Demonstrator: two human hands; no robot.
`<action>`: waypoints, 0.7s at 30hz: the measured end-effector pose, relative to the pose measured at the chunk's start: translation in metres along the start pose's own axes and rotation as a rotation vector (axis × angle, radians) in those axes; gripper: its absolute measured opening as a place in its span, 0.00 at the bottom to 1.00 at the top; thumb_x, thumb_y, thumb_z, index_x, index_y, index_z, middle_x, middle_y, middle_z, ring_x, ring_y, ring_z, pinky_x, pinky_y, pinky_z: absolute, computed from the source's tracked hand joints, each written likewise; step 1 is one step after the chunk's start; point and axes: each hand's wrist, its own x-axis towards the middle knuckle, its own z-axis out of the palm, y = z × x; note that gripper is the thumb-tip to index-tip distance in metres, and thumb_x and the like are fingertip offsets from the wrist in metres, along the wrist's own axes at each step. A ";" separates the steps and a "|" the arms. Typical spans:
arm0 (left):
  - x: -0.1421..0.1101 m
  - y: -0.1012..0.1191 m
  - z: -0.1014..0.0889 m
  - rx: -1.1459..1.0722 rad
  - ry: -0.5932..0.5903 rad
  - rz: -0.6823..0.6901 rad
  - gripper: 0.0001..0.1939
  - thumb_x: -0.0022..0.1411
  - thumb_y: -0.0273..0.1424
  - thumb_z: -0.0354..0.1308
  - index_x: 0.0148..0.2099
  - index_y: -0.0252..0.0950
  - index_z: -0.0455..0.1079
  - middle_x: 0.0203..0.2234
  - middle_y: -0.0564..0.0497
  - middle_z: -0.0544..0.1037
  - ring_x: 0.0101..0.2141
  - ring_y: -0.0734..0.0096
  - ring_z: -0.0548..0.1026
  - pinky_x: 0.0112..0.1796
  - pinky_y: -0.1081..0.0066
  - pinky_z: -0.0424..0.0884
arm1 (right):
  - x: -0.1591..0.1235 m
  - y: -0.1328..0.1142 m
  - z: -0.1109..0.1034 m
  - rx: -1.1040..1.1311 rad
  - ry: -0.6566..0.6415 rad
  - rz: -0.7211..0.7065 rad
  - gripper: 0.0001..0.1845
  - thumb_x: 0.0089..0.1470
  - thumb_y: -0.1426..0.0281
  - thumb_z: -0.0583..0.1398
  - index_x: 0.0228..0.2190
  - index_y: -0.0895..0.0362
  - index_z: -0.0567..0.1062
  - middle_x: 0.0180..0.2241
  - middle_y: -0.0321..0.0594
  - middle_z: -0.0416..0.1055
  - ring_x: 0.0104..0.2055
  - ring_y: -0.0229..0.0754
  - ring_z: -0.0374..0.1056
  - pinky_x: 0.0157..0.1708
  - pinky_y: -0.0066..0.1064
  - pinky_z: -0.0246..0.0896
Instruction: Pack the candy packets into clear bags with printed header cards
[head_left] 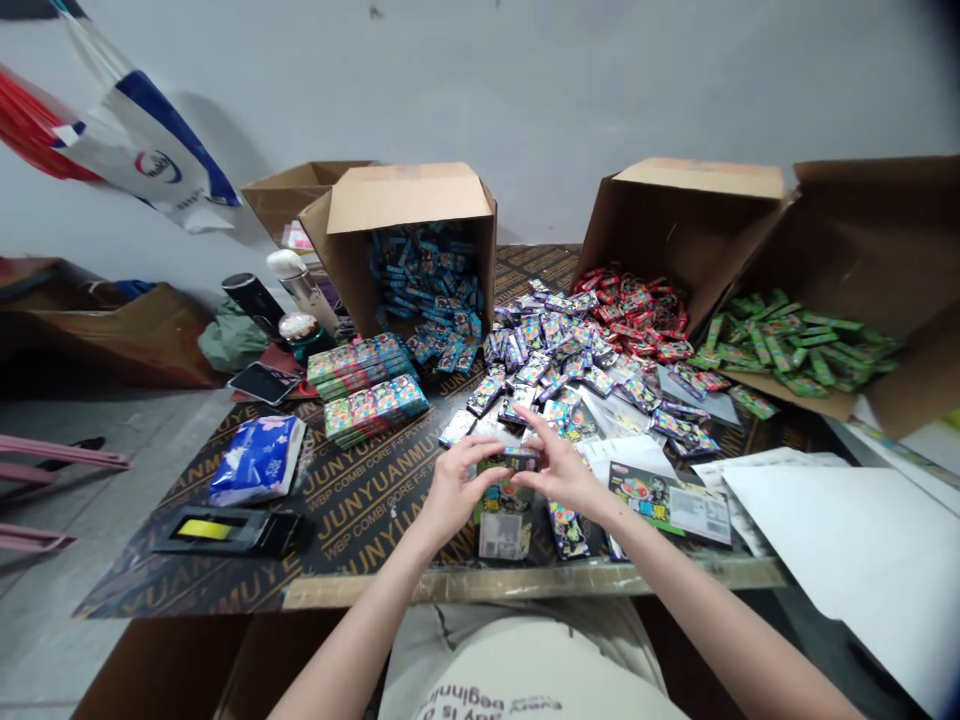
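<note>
My left hand [454, 490] and my right hand [559, 470] meet near the board's front edge, both pinching a small dark packet [517, 459] between their fingertips. Under them lies a printed bag [504, 520] with a green label. Just beyond is a heap of purple packets [551, 350]. A dark packet [568, 528] rests beside my right wrist.
Tipped boxes hold blue packets [431, 280], red packets [637, 310] and green packets [795, 345]. Stacked colourful packs [367, 390] sit left, with a tissue pack [259, 458], a black tape dispenser [225, 530], bottles [300, 285] and a phone [264, 382]. White sheets [847, 550] lie right.
</note>
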 end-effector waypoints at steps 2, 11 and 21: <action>0.004 0.005 0.002 0.049 0.016 0.030 0.06 0.53 0.29 0.60 0.36 0.37 0.75 0.33 0.47 0.77 0.37 0.65 0.74 0.41 0.65 0.68 | -0.004 0.003 0.008 -0.076 0.109 -0.093 0.44 0.43 0.73 0.63 0.58 0.45 0.50 0.40 0.39 0.68 0.34 0.40 0.66 0.34 0.34 0.64; 0.000 0.005 0.001 0.039 -0.014 0.093 0.05 0.53 0.25 0.59 0.32 0.36 0.75 0.30 0.47 0.77 0.33 0.68 0.74 0.37 0.68 0.69 | -0.004 -0.010 -0.002 -0.161 0.249 -0.181 0.29 0.52 0.69 0.58 0.55 0.49 0.58 0.35 0.37 0.71 0.39 0.42 0.66 0.47 0.39 0.57; -0.002 0.001 0.002 -0.040 0.065 -0.068 0.03 0.51 0.26 0.58 0.31 0.34 0.72 0.30 0.47 0.78 0.33 0.67 0.76 0.36 0.68 0.72 | 0.016 -0.031 0.004 0.041 0.107 0.032 0.10 0.47 0.62 0.61 0.23 0.56 0.73 0.35 0.39 0.71 0.39 0.43 0.65 0.37 0.32 0.56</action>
